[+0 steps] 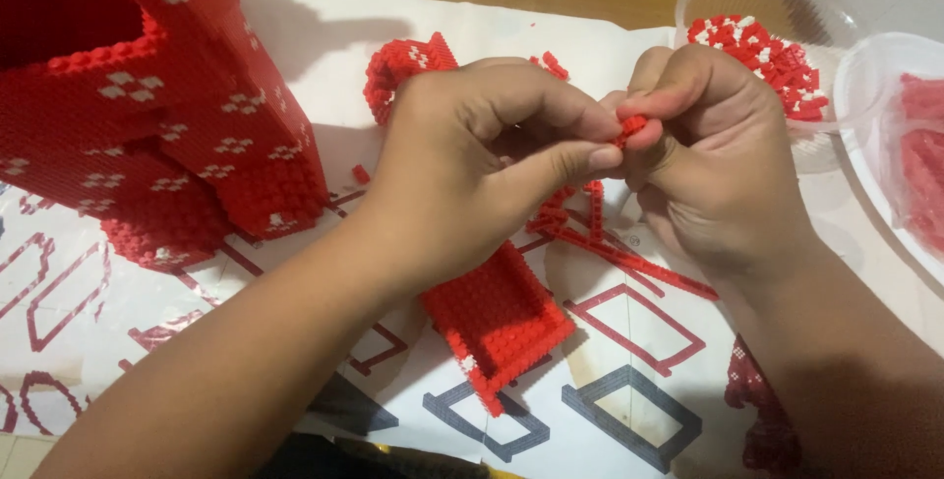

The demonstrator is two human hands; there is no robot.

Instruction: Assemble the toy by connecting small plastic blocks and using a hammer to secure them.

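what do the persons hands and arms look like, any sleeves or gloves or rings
Both the left hand and the right hand are bare: no gloves, rings, watch or bracelet show. The forearms are uncovered as far as the picture edge, with no sleeve in view. The fingers have short, unpainted nails.

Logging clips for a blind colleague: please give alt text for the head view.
Left hand and right hand pinch a tiny red plastic brick piece together above a printed paper sheet, beside a large red-and-white brick model and a clear plastic bowl of bricks.
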